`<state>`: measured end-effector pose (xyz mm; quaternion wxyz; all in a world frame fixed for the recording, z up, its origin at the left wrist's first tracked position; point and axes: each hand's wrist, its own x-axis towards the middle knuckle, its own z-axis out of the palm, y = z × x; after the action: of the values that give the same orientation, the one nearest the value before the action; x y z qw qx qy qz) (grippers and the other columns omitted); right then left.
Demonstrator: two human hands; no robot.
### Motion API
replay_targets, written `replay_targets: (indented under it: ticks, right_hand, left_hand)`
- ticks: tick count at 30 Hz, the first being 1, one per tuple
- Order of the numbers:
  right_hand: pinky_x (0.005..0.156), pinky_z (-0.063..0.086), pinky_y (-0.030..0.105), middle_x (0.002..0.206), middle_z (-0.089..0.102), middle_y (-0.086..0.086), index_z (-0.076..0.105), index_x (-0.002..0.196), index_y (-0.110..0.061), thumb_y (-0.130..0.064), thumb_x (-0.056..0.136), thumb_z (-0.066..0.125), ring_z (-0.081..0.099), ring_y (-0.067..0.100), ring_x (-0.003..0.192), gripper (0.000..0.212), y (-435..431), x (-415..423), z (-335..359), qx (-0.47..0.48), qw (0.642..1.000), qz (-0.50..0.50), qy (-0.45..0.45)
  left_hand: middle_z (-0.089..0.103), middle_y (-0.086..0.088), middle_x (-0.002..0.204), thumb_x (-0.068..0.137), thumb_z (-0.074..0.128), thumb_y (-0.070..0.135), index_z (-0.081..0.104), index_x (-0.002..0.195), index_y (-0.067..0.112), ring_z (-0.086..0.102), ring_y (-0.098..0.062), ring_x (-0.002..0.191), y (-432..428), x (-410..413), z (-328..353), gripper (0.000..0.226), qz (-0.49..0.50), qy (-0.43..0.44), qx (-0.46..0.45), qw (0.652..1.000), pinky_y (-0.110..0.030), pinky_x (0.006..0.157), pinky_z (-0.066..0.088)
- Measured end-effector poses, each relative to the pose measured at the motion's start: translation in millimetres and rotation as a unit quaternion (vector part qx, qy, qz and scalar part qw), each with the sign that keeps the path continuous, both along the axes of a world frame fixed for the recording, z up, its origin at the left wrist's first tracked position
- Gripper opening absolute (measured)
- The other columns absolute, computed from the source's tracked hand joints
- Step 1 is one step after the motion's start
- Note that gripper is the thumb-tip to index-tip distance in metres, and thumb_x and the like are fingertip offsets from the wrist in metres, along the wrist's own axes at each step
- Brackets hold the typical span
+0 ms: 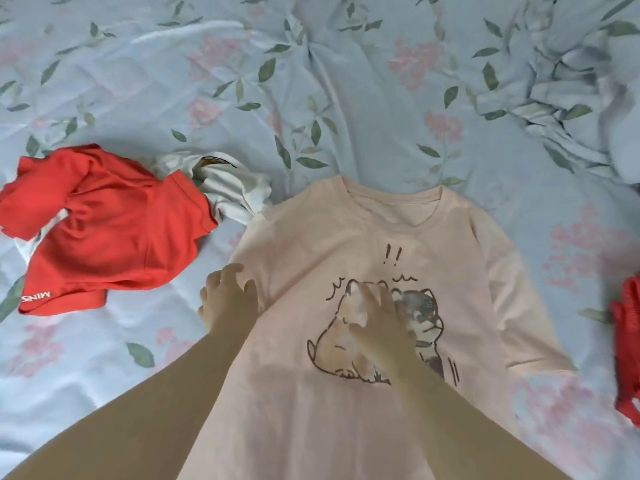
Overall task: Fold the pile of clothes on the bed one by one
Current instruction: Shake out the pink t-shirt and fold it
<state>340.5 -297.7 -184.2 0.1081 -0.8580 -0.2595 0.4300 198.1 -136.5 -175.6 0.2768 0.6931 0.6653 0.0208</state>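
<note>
Forearms (pixel 138 410) enter my feed from the bottom edge, both bare, and cross the lower half of the T-shirt (pixel 346 230), which fills the nearest part of the frame.

Left hand (pixel 227 301): fingers bent, tips set at the T-shirt's left edge. Whether they pinch the cloth or only press on it I cannot tell from here.

Right hand (pixel 377 323): fingers straight and held together, palm down, flat on the chest of the T-shirt (this hand is motion-blurred on my screen). It covers part of the print (pixel 426 306), a line drawing of two small animals with exclamation marks above them.

T-shirt: pale peach, front up, neckline pointing away from me, laid out on the bedsheet (pixel 346 81). The sleeve on the right lies spread sideways; on the left I see only a straight edge.

Red garment (pixel 114 230): crumpled, well to the left of the T-shirt and apart from it, white lettering at its lower hem. White garment (pixel 235 188): bunched beside and partly under the red one, its near end reaching the T-shirt's left shoulder.

Bedsheet: light blue with pink flowers and green leaves. Rumpled bedding (pixel 571 98) sits at upper right. Red fabric (pixel 627 341) shows at the right edge, cut off by the frame.
</note>
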Motion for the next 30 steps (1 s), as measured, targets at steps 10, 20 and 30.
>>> replay_targets:
  ticks: [10, 20, 30]
  right_hand:
    - [0.111, 0.019, 0.058, 0.154, -0.014, -0.006, 0.021, 0.132, -0.051, -0.029, 0.084, 0.048, -0.009, 0.034, 0.143, 0.059, 13, -14, -33, -0.075, 0.997, 0.016, -0.019]
    - [0.113, 0.01, 0.06, 0.155, -0.025, -0.007, 0.014, 0.141, -0.052, -0.034, 0.086, 0.05, -0.019, 0.032, 0.144, 0.067, 13, -15, -30, -0.082, 0.997, 0.004, -0.001]
    - [0.113, 0.012, 0.059, 0.155, -0.022, -0.008, 0.022, 0.134, -0.052, -0.031, 0.079, 0.056, -0.016, 0.032, 0.144, 0.069, 13, -17, -29, -0.09, 0.996, 0.016, -0.018]
  left_hand:
    - [0.055, -0.006, 0.092, 0.082, 0.069, 0.031, 0.05, 0.102, 0.012, 0.053, -0.028, 0.086, 33, -34, -26, 0.033, 0.156, -0.085, -0.18, 0.967, -0.032, 0.072, 0.045]
    - [0.067, -0.007, 0.088, 0.094, 0.054, 0.041, 0.062, 0.092, 0.01, 0.062, -0.021, 0.086, 63, -57, -5, 0.031, 0.323, -0.417, -0.325, 0.785, -0.034, 0.077, 0.051]
    - [0.059, 0.009, 0.057, 0.089, 0.051, -0.004, 0.056, 0.08, 0.019, 0.053, -0.008, 0.054, 113, -71, 18, 0.025, 0.283, -0.509, -0.063, 0.811, -0.02, 0.054, 0.042]
